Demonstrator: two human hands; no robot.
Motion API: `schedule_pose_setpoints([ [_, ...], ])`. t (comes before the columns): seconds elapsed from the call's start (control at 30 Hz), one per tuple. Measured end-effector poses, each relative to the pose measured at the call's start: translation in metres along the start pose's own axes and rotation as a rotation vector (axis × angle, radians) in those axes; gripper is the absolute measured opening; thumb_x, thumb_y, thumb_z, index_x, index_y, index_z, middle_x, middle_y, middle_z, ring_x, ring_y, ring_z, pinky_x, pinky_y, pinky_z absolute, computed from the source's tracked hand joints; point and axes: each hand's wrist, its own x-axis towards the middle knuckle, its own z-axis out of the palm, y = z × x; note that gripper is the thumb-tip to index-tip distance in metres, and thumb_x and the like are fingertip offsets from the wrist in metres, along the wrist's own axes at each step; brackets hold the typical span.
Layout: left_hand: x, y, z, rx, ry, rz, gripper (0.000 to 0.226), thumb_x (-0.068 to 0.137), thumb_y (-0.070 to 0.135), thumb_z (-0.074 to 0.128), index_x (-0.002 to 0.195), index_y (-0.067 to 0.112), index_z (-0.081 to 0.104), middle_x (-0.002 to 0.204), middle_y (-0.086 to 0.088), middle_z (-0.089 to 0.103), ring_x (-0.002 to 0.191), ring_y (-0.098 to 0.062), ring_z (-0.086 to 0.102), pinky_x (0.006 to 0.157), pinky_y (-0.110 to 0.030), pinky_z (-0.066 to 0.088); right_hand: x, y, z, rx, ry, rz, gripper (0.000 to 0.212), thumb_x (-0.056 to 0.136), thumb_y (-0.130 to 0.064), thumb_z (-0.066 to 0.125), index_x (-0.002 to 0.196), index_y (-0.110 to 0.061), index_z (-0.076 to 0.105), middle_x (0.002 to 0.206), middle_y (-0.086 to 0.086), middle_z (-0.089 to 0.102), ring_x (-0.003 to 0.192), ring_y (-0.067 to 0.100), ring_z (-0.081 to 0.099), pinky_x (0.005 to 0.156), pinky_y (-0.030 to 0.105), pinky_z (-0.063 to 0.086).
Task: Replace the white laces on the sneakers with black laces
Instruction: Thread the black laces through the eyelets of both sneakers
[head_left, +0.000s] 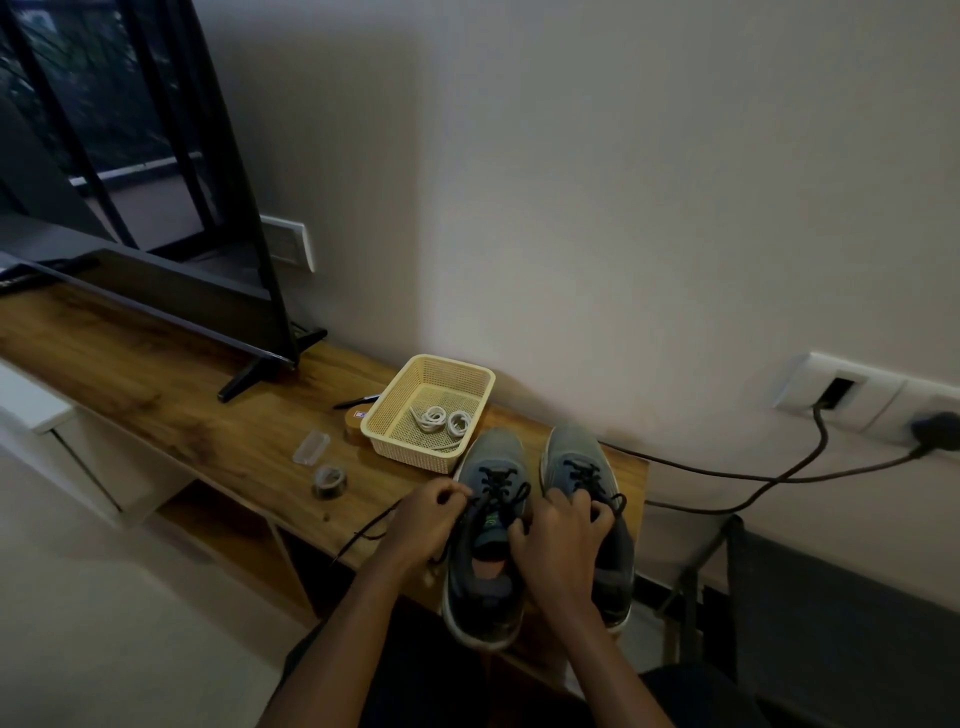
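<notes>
Left hand (431, 519): grip closed, fingertips pinching the black lace (496, 480) beside the upper eyelets of the left sneaker (496, 449). A loose end of that lace trails left from the hand, across the counter (182, 405) and over its near edge.

Right hand (561, 535): fingers curled, grip closed on another strand of the same lace at the sneaker's inner side. The hand lies across the gap between the pair and partly covers the right sneaker (571, 447); exact finger contact is hard to make out.

Both sneakers are grey-blue, side by side, toes to the wall, black lacing through the eyelets. Heels overhang the counter's near edge. The right sneaker sits near the counter's right end.

Basket (410, 447), pale yellow mesh, just beyond the left sneaker's toe, close to touching. Inside: white laces (441, 421), coiled in two loose bundles on the basket floor.

Left of the basket: a round brown item (356, 423) against its wall, a pen (356, 401) behind that, a small clear case (311, 447), and a tape roll (329, 480) nearer the front edge.

Farther left, a TV (156, 291) on its foot (254, 374), with a bare stretch of wood between it and the small items. A wall socket (852, 395) at right, its cable (727, 475) hanging past the counter's end.
</notes>
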Motion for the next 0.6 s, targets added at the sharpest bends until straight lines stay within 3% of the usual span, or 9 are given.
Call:
schedule_pose_setpoints([
  [0.07,0.001,-0.002,0.003,0.080,0.010,0.014,0.010,0.091,0.033,0.057,0.084,0.038,0.062,0.096,0.011,0.066,0.097,-0.012,0.061,0.093,-0.044,0.046,-0.001,0.000,0.001,-0.007,0.013,-0.006,0.030,0.047,-0.018,0.086,0.049,-0.017,0.056,0.058,0.000,0.054,0.064,0.026,0.053,0.071,0.045,0.047],
  [0.23,0.001,0.001,0.009,0.132,0.074,0.028,0.024,0.089,0.028,0.061,0.069,0.038,0.053,0.090,0.013,0.057,0.091,-0.013,0.058,0.094,-0.048,0.043,0.000,0.001,0.006,-0.015,0.025,-0.032,0.029,0.049,-0.026,0.088,0.059,-0.017,0.062,0.064,0.001,0.058,0.067,0.026,0.055,0.072,0.046,0.047],
  [0.33,0.002,0.003,0.011,0.190,0.113,0.021,0.018,0.095,0.028,0.052,0.078,0.033,0.050,0.098,0.009,0.051,0.095,-0.014,0.054,0.093,-0.039,0.036,0.000,0.001,0.005,-0.027,0.011,-0.037,0.030,0.049,-0.024,0.088,0.054,-0.016,0.060,0.062,0.000,0.058,0.067,0.027,0.055,0.073,0.047,0.047],
  [0.4,0.003,0.004,0.012,0.149,0.138,0.007,0.014,0.098,0.028,0.046,0.085,0.029,0.049,0.089,0.011,0.055,0.096,-0.016,0.055,0.090,-0.037,0.034,0.001,-0.001,0.004,-0.030,-0.001,-0.032,0.030,0.048,-0.022,0.088,0.051,-0.016,0.059,0.061,0.001,0.057,0.067,0.028,0.055,0.074,0.048,0.047],
  [0.47,0.004,0.005,0.010,0.085,0.187,-0.024,0.013,0.100,0.027,0.041,0.089,0.026,0.047,0.081,0.011,0.054,0.095,-0.020,0.057,0.097,-0.042,0.035,0.001,-0.002,0.002,-0.033,-0.009,-0.028,0.031,0.046,-0.021,0.089,0.050,-0.016,0.058,0.060,0.001,0.057,0.067,0.028,0.055,0.074,0.048,0.047],
  [0.6,0.003,0.013,0.005,-0.091,0.341,-0.156,0.018,0.103,0.024,0.033,0.105,0.014,0.049,0.098,-0.002,0.057,0.097,-0.023,0.052,0.098,-0.038,0.029,0.000,-0.001,0.001,-0.025,-0.025,-0.030,0.030,0.047,-0.022,0.089,0.052,-0.016,0.060,0.061,0.000,0.057,0.068,0.028,0.055,0.074,0.048,0.047],
])
